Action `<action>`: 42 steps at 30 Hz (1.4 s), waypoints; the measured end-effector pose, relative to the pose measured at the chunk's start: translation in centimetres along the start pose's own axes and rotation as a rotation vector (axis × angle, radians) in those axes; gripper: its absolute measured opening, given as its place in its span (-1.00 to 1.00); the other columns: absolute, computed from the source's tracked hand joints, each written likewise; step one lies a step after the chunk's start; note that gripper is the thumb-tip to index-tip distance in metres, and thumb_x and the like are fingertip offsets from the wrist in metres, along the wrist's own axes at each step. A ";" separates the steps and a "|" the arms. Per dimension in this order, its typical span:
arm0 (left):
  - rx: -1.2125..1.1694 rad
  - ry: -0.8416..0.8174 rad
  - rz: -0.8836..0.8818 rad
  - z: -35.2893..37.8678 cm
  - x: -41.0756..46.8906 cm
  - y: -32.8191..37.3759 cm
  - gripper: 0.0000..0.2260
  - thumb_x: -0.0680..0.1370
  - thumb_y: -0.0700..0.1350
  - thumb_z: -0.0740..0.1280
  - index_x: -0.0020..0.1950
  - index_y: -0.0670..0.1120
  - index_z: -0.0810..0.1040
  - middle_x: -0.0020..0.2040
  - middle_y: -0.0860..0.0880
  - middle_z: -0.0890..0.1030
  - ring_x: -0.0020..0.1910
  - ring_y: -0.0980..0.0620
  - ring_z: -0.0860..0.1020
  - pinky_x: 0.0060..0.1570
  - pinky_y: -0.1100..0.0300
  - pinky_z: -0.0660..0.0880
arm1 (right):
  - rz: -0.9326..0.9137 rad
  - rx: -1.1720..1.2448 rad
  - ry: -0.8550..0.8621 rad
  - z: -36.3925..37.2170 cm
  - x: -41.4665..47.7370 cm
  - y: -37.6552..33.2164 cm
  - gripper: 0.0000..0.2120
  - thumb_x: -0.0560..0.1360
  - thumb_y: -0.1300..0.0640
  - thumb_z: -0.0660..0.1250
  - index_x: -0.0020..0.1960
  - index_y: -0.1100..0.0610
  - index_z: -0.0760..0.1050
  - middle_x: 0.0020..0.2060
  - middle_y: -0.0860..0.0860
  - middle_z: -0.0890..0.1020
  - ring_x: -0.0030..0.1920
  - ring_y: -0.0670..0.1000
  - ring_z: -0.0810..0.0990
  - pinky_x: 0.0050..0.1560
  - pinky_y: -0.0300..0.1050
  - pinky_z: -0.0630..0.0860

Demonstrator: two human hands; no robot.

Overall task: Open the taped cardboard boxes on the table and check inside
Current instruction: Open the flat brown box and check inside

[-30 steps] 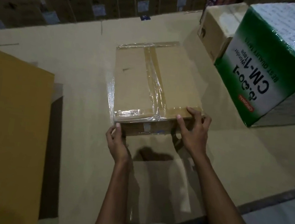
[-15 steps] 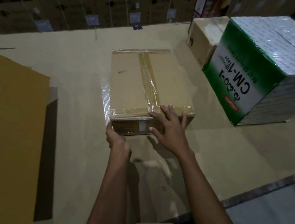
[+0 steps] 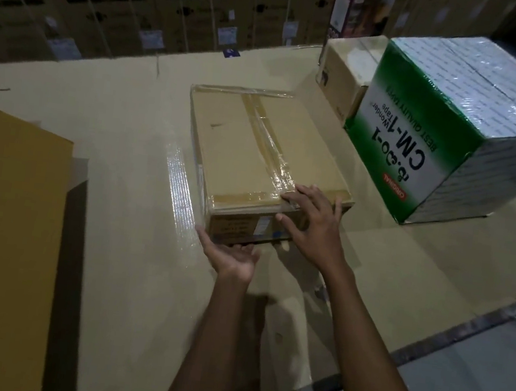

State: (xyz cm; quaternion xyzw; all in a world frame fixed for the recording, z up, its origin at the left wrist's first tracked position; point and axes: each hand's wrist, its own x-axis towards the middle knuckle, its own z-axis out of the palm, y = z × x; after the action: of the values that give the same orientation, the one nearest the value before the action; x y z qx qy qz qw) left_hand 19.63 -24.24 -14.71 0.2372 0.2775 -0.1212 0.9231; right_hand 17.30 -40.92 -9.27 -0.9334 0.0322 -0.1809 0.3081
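Note:
A flat brown cardboard box (image 3: 255, 149) lies in the middle of the cardboard-covered table (image 3: 121, 133). Clear tape runs along its centre seam and across both ends. My right hand (image 3: 313, 225) is spread over the near right corner, its fingertips touching the tape where the seam meets the near edge. Palm up, my left hand (image 3: 233, 255) sits at the near left bottom corner, the thumb against the box side. Neither hand holds anything. A small label shows on the box's near side.
A large green and white shrink-wrapped carton (image 3: 453, 128) marked CM-1 Tape stands at the right, with a smaller brown box (image 3: 347, 69) behind it. A yellow-brown cardboard sheet (image 3: 5, 229) covers the left. Stacked cartons (image 3: 128, 0) line the back. The table's edge (image 3: 462, 321) runs at lower right.
My right hand slid from the near right corner toward the centre tape seam. My left hand let go of the near left corner and turned palm up. The view shifted slightly.

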 end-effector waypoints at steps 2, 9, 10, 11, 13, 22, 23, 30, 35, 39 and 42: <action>-0.002 -0.075 -0.042 -0.2 -0.3 -1.2 -0.17 0.37 0.62 0.12 0.43 0.12 0.50 0.38 -0.22 0.49 0.34 -0.33 0.43 0.34 -0.26 0.25 | 0.003 -0.005 0.020 0.0 0.1 0.4 -0.60 0.54 -0.16 0.44 0.36 -0.20 0.52 0.47 -0.09 0.46 0.60 0.06 0.26 0.57 0.40 -0.12; 0.004 -0.164 -0.008 0.3 -0.6 -1.5 -0.09 0.36 0.62 0.15 0.57 0.12 0.34 0.49 -0.22 0.42 0.41 -0.38 0.40 0.38 -0.34 0.34 | 0.031 0.009 0.057 -0.6 0.7 0.9 -0.61 0.53 -0.15 0.46 0.34 -0.19 0.56 0.43 -0.11 0.49 0.56 0.03 0.31 0.57 0.38 -0.09; 0.043 -0.164 0.018 0.4 -0.6 -1.3 -0.09 0.35 0.63 0.16 0.55 0.13 0.36 0.49 -0.21 0.43 0.42 -0.36 0.41 0.36 -0.29 0.37 | 0.039 0.015 0.063 -0.6 0.8 0.7 -0.61 0.53 -0.16 0.46 0.34 -0.19 0.56 0.43 -0.11 0.50 0.56 0.03 0.32 0.56 0.39 -0.07; 0.075 -0.160 0.043 0.4 -0.6 -1.2 -0.09 0.33 0.63 0.17 0.54 0.13 0.38 0.48 -0.21 0.45 0.42 -0.36 0.41 0.34 -0.23 0.39 | 0.049 0.023 0.070 -0.7 0.8 0.5 -0.62 0.53 -0.17 0.44 0.34 -0.19 0.56 0.42 -0.11 0.50 0.55 0.03 0.33 0.56 0.40 -0.05; 0.117 -0.157 0.082 0.6 -0.6 -0.7 -0.08 0.31 0.64 0.20 0.53 0.12 0.40 0.46 -0.22 0.46 0.41 -0.34 0.42 0.35 -0.17 0.36 | 0.072 0.039 0.097 -0.8 0.8 -0.3 -0.62 0.54 -0.22 0.40 0.33 -0.21 0.55 0.41 -0.12 0.51 0.53 0.01 0.35 0.54 0.39 0.01; 0.302 -0.052 0.046 1.9 0.3 -0.7 -0.18 0.45 0.60 0.02 0.46 0.07 0.45 0.47 -0.13 0.43 0.37 -0.09 0.40 0.50 -0.03 0.15 | 0.149 0.110 0.201 -1.8 1.0 -1.0 -0.66 0.54 -0.23 0.40 0.30 -0.25 0.55 0.27 -0.18 0.57 0.34 -0.07 0.48 0.27 0.23 0.38; 0.318 -0.041 0.052 2.1 0.1 -0.9 -0.25 0.48 0.57 0.01 0.43 0.12 0.46 0.50 -0.14 0.39 0.40 -0.09 0.37 0.55 -0.08 0.09 | 0.153 0.114 0.203 -1.8 1.0 -0.9 -0.66 0.54 -0.22 0.41 0.30 -0.25 0.55 0.26 -0.18 0.57 0.32 -0.07 0.49 0.26 0.22 0.39; 0.140 -0.039 -0.023 3.4 -1.3 -1.0 -0.40 0.55 0.48 0.08 0.41 0.16 0.46 0.55 -0.19 0.31 0.53 -0.27 0.27 0.54 -0.26 0.15 | 0.144 0.113 0.186 -1.9 0.8 -1.6 -0.62 0.51 -0.31 0.34 0.30 -0.27 0.54 0.26 -0.17 0.58 0.31 -0.04 0.51 0.31 0.30 0.37; 0.201 -0.023 -0.022 3.4 -1.8 -1.6 -0.20 0.44 0.59 0.02 0.57 0.21 0.30 0.55 -0.24 0.32 0.53 -0.31 0.26 0.51 -0.35 -0.01 | 0.136 0.079 0.168 -1.3 0.6 -2.5 -0.65 0.53 -0.27 0.35 0.30 -0.27 0.54 0.29 -0.13 0.57 0.35 -0.03 0.49 0.35 0.32 0.34; 0.193 -0.058 0.159 6.0 -3.0 -0.4 -0.29 0.46 0.56 0.11 0.48 0.21 0.42 0.41 -0.13 0.51 0.37 -0.24 0.49 0.41 -0.35 0.29 | 0.101 0.171 0.166 -1.9 0.9 -3.1 -0.62 0.55 -0.23 0.36 0.34 -0.22 0.49 0.33 -0.09 0.56 0.37 0.00 0.52 0.31 0.32 0.46; 0.335 -0.091 0.387 8.7 -4.4 1.0 -0.42 0.52 0.44 0.21 0.37 0.11 0.55 0.30 -0.10 0.63 0.30 -0.16 0.57 0.32 -0.14 0.50 | 0.100 0.313 0.224 -3.4 1.5 -3.7 -0.55 0.54 -0.10 0.48 0.39 -0.13 0.48 0.29 -0.13 0.59 0.28 -0.07 0.58 0.24 0.03 0.58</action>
State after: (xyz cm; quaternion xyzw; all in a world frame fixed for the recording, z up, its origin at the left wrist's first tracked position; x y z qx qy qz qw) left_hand 20.38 -27.33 -5.48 0.4296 0.1614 0.0027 0.8885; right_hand 17.30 -40.14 -4.11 -0.8454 0.0839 -0.2709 0.4527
